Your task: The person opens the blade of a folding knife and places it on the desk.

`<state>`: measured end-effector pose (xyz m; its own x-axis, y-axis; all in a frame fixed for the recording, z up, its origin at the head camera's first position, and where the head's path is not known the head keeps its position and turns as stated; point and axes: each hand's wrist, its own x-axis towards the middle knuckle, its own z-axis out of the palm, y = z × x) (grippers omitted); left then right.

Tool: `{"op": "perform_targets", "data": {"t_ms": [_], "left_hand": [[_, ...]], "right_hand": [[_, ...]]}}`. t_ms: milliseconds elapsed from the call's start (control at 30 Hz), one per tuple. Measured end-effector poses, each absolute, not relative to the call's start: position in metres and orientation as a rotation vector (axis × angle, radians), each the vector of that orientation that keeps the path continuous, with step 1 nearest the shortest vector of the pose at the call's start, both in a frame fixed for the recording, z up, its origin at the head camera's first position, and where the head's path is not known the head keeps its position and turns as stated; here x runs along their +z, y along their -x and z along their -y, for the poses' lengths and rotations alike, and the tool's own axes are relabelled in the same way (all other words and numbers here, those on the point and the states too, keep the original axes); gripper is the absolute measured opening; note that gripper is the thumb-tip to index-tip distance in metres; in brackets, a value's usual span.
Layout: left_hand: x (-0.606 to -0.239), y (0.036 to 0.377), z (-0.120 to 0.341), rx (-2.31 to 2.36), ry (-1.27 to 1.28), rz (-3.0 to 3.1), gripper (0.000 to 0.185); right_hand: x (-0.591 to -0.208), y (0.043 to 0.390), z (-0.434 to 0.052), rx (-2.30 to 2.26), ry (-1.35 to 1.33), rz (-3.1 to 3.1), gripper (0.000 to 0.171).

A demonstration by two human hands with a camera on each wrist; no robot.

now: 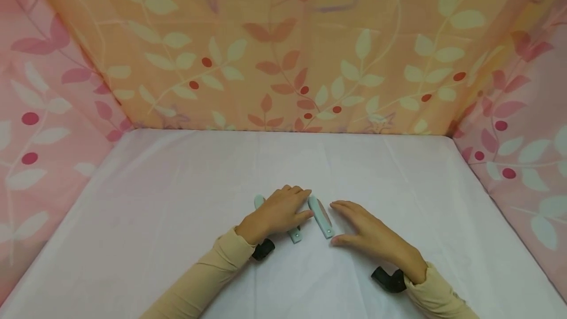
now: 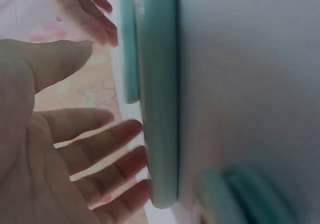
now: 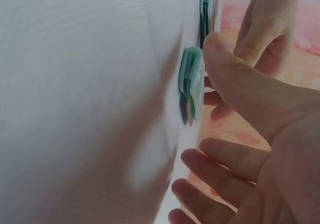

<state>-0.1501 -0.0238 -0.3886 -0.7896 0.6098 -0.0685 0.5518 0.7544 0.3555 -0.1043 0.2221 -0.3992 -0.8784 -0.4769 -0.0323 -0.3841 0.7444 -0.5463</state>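
Observation:
Two slim pale green tools that look like folded knives lie on the white cloth, each with a rivet at its near end. My left hand [image 1: 281, 210] is over the left folding knife [image 1: 295, 236] and hides its middle; its fingers are extended, thumb apart. Just right of that hand lies the right folding knife [image 1: 320, 216], with a brownish strip along its side. My right hand [image 1: 369, 233] is beside it, fingers and thumb spread, holding nothing. In the right wrist view, a gap separates the fingers [image 3: 220, 171] from the slotted green handle [image 3: 192, 81].
A white cloth [image 1: 177, 176] covers the table. Orange leaf-patterned fabric [image 1: 266, 63] stands at the back, with pink panels [image 1: 522, 127] at both sides. Black wrist cameras [image 1: 390, 279] sit under both wrists. A blurred green piece [image 2: 240, 199] shows low in the left wrist view.

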Motion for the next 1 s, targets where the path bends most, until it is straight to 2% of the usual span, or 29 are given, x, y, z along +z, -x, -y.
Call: {"op": "perform_targets", "data": {"t_ms": [433,1000], "left_hand": [[-0.3938,0.1508,0.0211,0.441,-0.969,-2.809,0.050],[-0.3980,0.1516,0.0185,0.904,-0.880,-2.743,0.029]], "right_hand": [[-0.4013,0.1056,-0.2156,-0.802,0.799,-2.786,0.058],[-0.4053,0.1060,-0.2174,-0.872,0.855,-2.781,0.058]]}}
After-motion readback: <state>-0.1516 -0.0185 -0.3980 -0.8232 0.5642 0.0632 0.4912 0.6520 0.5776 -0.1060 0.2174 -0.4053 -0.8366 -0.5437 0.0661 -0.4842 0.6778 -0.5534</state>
